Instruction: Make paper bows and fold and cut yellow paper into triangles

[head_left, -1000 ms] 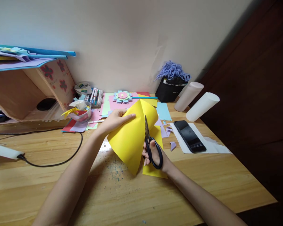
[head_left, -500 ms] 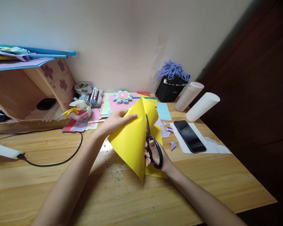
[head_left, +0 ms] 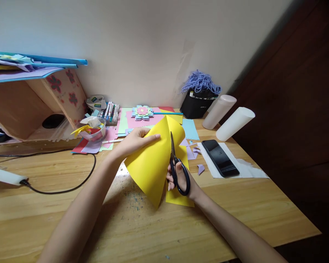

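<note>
A sheet of yellow paper (head_left: pixel 150 160) is held up over the desk, with a long cut running up it from its near edge. My left hand (head_left: pixel 138 140) pinches its left side, thumb on top and the other fingers hidden behind. In my right hand (head_left: pixel 182 179) are black-handled scissors (head_left: pixel 173 146), thumb through one loop, blades pointing away from me at the cut. The right part of the sheet curls over beyond the blades, and a lower yellow flap (head_left: pixel 179 199) hangs under my right hand.
Right of the paper, a black phone (head_left: pixel 220 157) lies on white paper, with two white cylinders (head_left: pixel 235 124) behind. Purple scraps (head_left: pixel 200 169) lie nearby. A layered paper flower (head_left: pixel 142 112), a tub of scraps (head_left: pixel 94 131) and a black pen case (head_left: pixel 199 104) stand behind; a cable (head_left: pixel 71 190) loops left.
The near corner of the yellow paper has swung left and up a little, widening the gap at the cut. My right hand and the scissors have barely shifted.
</note>
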Motion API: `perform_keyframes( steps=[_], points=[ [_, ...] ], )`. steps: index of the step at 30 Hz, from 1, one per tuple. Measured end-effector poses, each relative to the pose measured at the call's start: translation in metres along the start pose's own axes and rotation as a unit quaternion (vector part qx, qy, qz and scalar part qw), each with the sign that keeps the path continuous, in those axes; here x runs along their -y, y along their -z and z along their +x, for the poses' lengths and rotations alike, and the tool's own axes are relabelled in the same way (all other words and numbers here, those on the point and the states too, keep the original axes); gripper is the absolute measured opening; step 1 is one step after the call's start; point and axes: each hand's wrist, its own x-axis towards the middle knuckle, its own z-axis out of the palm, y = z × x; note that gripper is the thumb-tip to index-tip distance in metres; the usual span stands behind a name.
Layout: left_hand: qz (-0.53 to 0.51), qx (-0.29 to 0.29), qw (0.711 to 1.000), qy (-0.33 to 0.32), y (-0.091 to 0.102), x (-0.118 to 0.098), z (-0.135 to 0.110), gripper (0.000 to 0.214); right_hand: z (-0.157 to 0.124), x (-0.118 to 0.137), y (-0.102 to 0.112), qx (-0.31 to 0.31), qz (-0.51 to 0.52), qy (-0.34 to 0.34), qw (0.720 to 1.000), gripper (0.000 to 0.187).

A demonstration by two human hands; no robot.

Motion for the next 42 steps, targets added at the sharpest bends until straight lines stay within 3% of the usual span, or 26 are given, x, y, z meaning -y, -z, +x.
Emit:
perform_keyframes(
  steps=[13, 19, 25, 30, 35, 42],
  points=[
    [-0.002, -0.007, 1.0, 0.015, 0.0, -0.004, -0.003, 0.045, 0.002, -0.005, 0.003, -0.013, 0.039, 0.007, 0.999, 0.058],
    [0.006, 0.006, 1.0, 0.026, 0.007, -0.013, -0.014, 0.041, -0.002, -0.003, 0.002, 0.036, 0.005, 0.007, 0.999, 0.058],
    [0.076, -0.032, 0.996, -0.023, 0.013, -0.015, -0.017, 0.037, -0.012, 0.008, -0.001, 0.121, -0.1, 0.043, 0.987, 0.059],
    [0.103, -0.055, 0.992, -0.041, 0.01, -0.012, -0.014, 0.035, -0.013, 0.01, 0.001, 0.138, -0.15, 0.063, 0.977, 0.059],
    [0.156, -0.152, 0.974, -0.059, 0.002, -0.007, -0.008, 0.035, -0.011, 0.008, -0.002, 0.146, -0.106, 0.043, 0.983, 0.064],
    [0.166, -0.149, 0.972, -0.072, -0.007, -0.008, -0.007, 0.033, -0.009, 0.0, -0.004, 0.14, -0.038, 0.02, 0.989, 0.068]
  ],
)
